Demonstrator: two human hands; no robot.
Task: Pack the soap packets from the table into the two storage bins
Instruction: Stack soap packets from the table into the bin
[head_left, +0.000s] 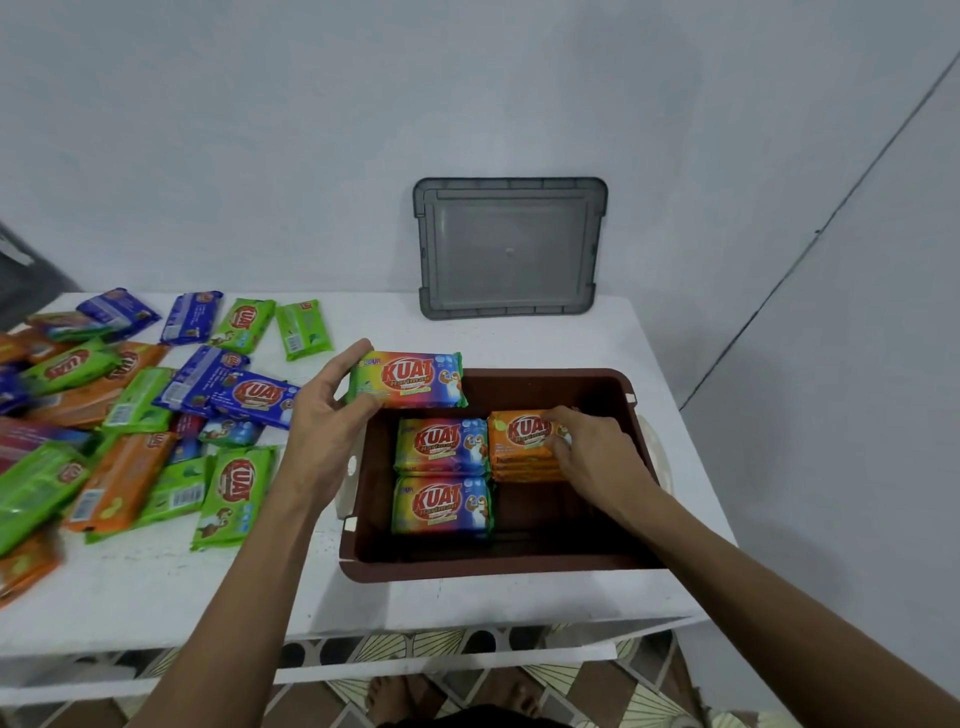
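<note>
A brown storage bin (519, 564) stands on the white table. Inside it lie two rainbow-coloured soap packets (441, 475) one before the other, and a stack of orange packets (519, 441) to their right. My left hand (324, 415) grips another rainbow packet (408, 382) over the bin's far left rim. Inside the bin, my right hand (592, 452) holds the right end of the top orange packet. Several green, blue and orange packets (130, 415) lie scattered on the table's left part.
A grey bin lid (511, 249) leans against the wall behind the bin. The white table (208, 587) ends just in front of the bin and to its right. Patterned floor tiles and bare feet show below.
</note>
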